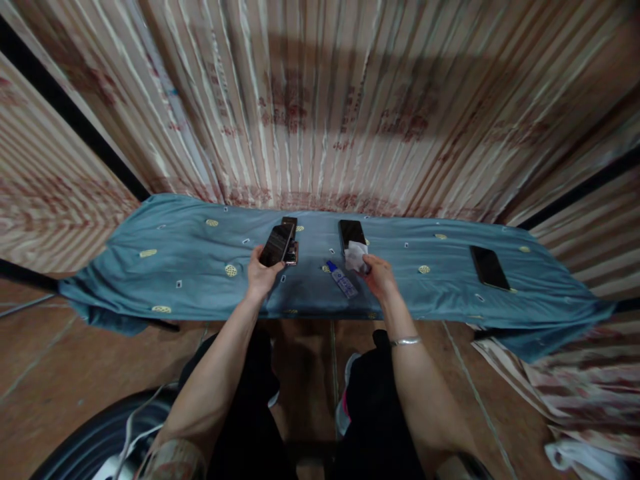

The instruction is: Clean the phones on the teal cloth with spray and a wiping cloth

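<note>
My left hand [263, 270] grips a dark smartphone [277, 245], tilted, its screen facing up. Partly hidden behind that phone, another dark phone-like object [290, 252] lies on the cloth. Between the fingers of my right hand [379, 273] is a crumpled white tissue [357, 256]. The tissue overlaps the lower end of a second black smartphone [351, 231] lying on the cloth; whether the two touch I cannot tell. Just left of my right hand lies a small spray bottle [343, 280] with a blue top and a clear, blue-printed body.
A blue patterned cloth [200, 287] covers the narrow bench. Toward its right end rests another black smartphone [489, 267]. Striped curtains [320, 133] hang behind, with dark poles [75, 113] at the sides. On the floor at lower left sits a round black object [107, 433] with white cables.
</note>
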`<move>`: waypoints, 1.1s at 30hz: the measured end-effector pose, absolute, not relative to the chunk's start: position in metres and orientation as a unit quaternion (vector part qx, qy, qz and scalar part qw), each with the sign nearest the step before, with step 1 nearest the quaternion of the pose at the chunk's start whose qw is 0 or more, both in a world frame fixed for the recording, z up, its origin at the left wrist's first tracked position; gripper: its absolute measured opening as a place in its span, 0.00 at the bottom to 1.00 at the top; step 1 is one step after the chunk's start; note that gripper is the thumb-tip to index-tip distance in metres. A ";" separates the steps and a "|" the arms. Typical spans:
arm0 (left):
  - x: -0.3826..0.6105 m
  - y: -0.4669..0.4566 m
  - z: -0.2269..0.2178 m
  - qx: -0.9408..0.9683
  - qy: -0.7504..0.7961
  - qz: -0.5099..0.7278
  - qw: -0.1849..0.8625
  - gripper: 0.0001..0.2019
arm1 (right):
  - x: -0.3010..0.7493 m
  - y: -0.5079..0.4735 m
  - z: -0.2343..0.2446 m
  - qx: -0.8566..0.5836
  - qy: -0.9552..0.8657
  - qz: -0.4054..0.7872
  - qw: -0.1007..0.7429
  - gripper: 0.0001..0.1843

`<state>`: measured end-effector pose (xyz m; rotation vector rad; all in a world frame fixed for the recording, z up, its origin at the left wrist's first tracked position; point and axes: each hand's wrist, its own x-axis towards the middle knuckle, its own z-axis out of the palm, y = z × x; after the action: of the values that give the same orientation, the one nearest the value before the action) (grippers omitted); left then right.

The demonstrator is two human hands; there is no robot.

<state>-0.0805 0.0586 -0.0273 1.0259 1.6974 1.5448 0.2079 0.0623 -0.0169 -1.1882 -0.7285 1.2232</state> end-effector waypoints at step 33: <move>-0.011 0.003 -0.006 0.698 0.487 0.465 0.242 0.48 | 0.153 0.076 0.006 -0.464 -0.256 0.515 0.674 0.10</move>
<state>-0.0106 0.0029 -0.0059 1.9081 1.3319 1.2716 0.1533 0.0764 0.0061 -1.0439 -0.5769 1.1592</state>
